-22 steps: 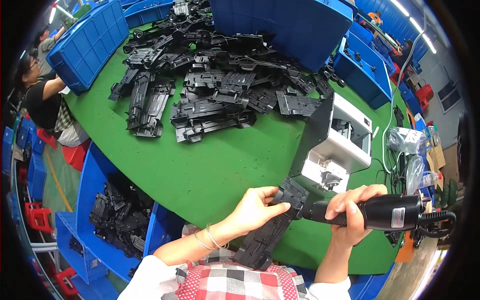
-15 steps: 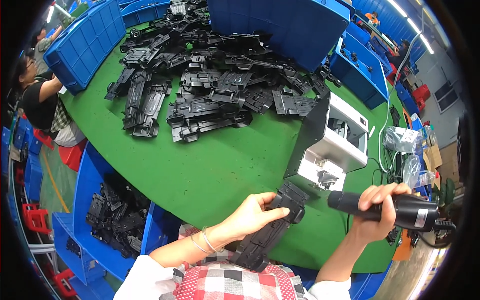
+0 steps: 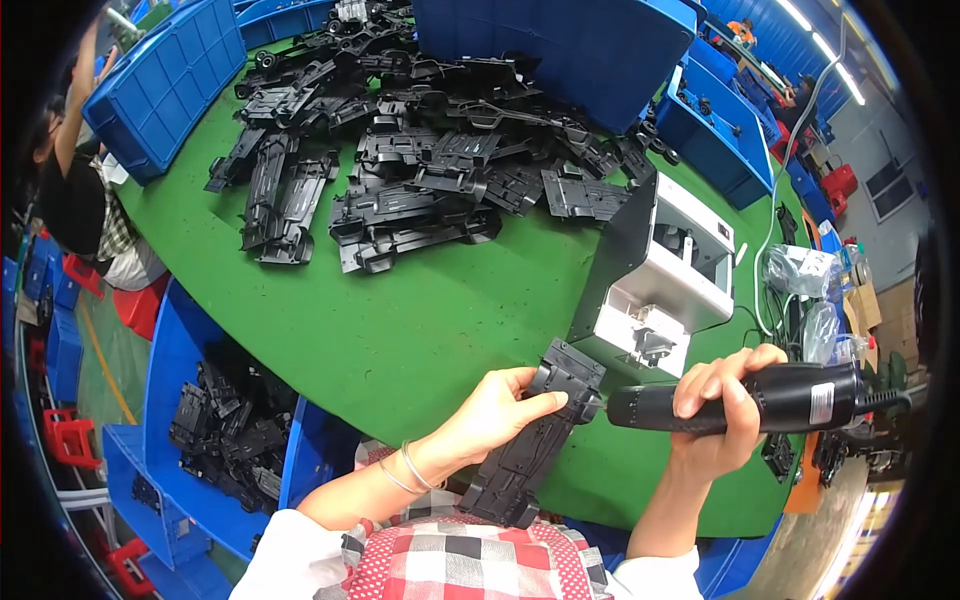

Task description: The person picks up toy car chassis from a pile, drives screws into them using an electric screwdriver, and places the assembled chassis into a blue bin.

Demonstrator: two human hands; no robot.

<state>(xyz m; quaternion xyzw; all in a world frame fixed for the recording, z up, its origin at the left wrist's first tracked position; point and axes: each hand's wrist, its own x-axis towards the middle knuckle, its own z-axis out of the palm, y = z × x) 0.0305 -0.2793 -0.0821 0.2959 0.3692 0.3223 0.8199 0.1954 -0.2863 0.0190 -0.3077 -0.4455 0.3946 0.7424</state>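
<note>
My left hand (image 3: 495, 418) grips a black plastic toy-car chassis (image 3: 530, 455), thumb on its upper face, tilted over the table's near edge. A black corded electric screwdriver (image 3: 670, 408) lies almost level in my right hand (image 3: 728, 415), fingers wrapped round its body. Its front end points left, close to the chassis's right side; whether they touch I cannot tell. Just beyond both hands stands a silver and black screw feeder (image 3: 650, 280) with a small metal outlet block at its front.
A big heap of black chassis parts (image 3: 400, 150) covers the far part of the green table (image 3: 430, 330). Blue crates (image 3: 175, 90) stand around it. At lower left a blue bin (image 3: 165, 400) holds more parts. Cables and plastic bags (image 3: 800, 275) lie right. A co-worker (image 3: 75, 200) sits far left.
The screwdriver has moved left and levelled out, its front end now close to the chassis. The chassis is a little higher and turned slightly. The co-worker's arm has gone up.
</note>
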